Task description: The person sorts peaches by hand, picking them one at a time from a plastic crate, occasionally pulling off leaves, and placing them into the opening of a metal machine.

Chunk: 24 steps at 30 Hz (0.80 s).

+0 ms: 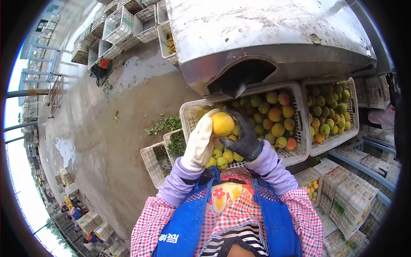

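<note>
A round yellow fruit (223,124) is between my two hands, above a white plastic crate (303,128). My left hand (199,141), in a white glove, grips its left side. On the other side, my right hand (245,139), in a black glove, curls its fingers and thumb around the fruit. The crate below contains many green, yellow and red-blushed fruits (277,128), some of them partly hidden by my hands. Over the crate's far edge sits the dark outlet (246,73) of a metal machine.
A second crate (354,115) of similar fruit stands to the right. The machine's metal top (265,25) spans the far side. Crates with leaves (155,160) stand at left on the wet floor (115,150). Stacked crates (346,195) are at lower right; people (76,213) are far left.
</note>
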Each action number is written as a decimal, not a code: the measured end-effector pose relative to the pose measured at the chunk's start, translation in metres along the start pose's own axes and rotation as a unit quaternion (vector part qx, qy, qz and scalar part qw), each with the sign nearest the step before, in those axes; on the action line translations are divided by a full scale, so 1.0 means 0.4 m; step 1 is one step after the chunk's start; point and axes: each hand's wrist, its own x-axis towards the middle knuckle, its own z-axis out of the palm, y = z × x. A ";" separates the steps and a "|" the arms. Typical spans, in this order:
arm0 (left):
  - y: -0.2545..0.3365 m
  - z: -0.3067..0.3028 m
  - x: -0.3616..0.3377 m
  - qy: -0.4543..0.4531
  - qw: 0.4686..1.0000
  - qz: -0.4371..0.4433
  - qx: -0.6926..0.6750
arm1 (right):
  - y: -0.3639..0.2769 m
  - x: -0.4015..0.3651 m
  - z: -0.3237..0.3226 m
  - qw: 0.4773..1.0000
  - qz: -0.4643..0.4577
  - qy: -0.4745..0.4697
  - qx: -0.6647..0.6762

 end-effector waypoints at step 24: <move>-0.051 -0.010 0.086 0.001 1.000 -0.008 -0.023 | 0.084 0.203 -0.046 0.844 -0.210 0.246 -0.428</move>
